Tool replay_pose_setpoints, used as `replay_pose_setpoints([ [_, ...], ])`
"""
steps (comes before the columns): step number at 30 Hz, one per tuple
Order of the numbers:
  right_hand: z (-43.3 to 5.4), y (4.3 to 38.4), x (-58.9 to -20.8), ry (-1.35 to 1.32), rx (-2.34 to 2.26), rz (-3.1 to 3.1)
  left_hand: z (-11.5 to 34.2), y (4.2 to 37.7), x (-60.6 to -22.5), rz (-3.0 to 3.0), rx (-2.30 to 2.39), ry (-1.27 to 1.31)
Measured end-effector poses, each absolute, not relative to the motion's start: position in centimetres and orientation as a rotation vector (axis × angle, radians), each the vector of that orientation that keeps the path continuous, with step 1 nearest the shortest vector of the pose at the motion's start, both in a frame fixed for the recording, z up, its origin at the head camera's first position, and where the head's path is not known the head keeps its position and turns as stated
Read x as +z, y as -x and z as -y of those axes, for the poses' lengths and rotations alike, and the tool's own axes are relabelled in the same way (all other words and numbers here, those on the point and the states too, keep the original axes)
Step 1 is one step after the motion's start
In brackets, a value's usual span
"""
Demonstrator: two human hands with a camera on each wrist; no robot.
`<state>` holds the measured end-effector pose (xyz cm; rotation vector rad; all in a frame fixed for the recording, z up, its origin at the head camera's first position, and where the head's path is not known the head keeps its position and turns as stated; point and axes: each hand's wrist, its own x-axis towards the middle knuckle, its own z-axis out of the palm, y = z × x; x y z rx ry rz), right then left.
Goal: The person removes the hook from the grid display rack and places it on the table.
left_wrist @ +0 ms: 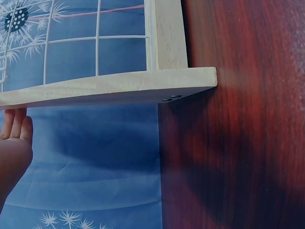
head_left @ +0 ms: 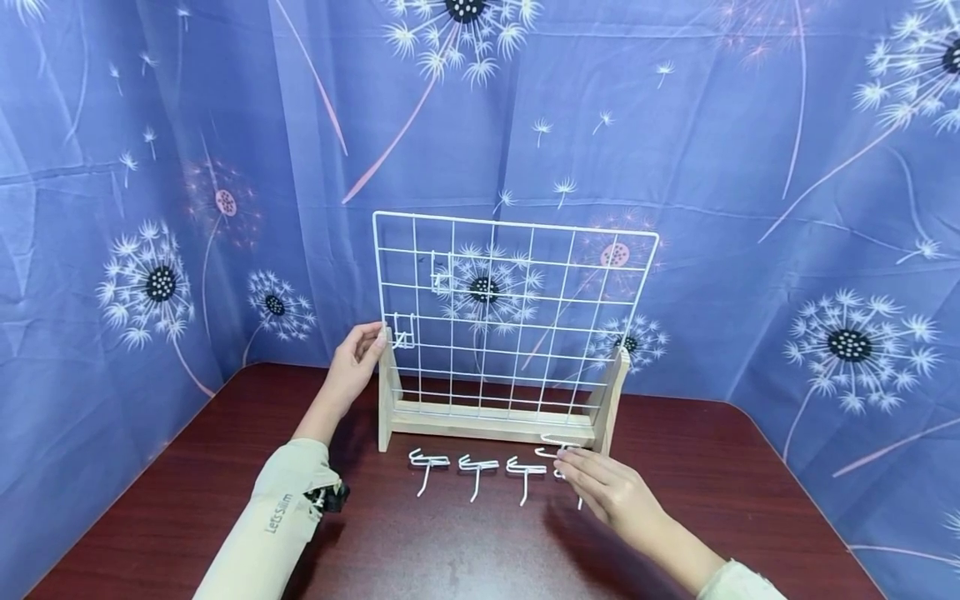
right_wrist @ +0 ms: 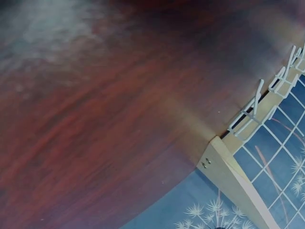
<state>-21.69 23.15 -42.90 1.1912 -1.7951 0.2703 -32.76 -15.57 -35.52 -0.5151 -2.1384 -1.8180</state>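
Observation:
A white wire grid panel [head_left: 517, 321] stands upright between two wooden side supports. At its left support [head_left: 386, 392] my left hand [head_left: 352, 367] holds the upper end, thumb in front; in the left wrist view the fingers [left_wrist: 16, 125] lie against the wood's outer side. My right hand [head_left: 611, 492] pinches a white wire hook [head_left: 553, 442] in front of the right support; its fingers partly hide that hook. Another hook's peg [head_left: 580, 503] shows below the fingers. Two hooks hang on the grid: an upper hook [head_left: 441, 279] and a lower hook [head_left: 403, 339] near the left support.
Left of my right hand a row of white hooks lies on the dark red table [head_left: 420, 550]: a left hook [head_left: 428, 461], a middle hook [head_left: 477, 467] and a right hook [head_left: 526, 471]. A wooden crossbar [head_left: 487, 425] joins the supports. Blue dandelion-print cloth [head_left: 712, 167] hangs behind.

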Motion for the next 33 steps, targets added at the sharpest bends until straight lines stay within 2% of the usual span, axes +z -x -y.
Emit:
replay_pose_setpoints([
  [33,-24.7,21.7,-44.9,-1.371,0.024,1.76,15.6,32.7,-35.3,2.154,-1.812,0.521],
])
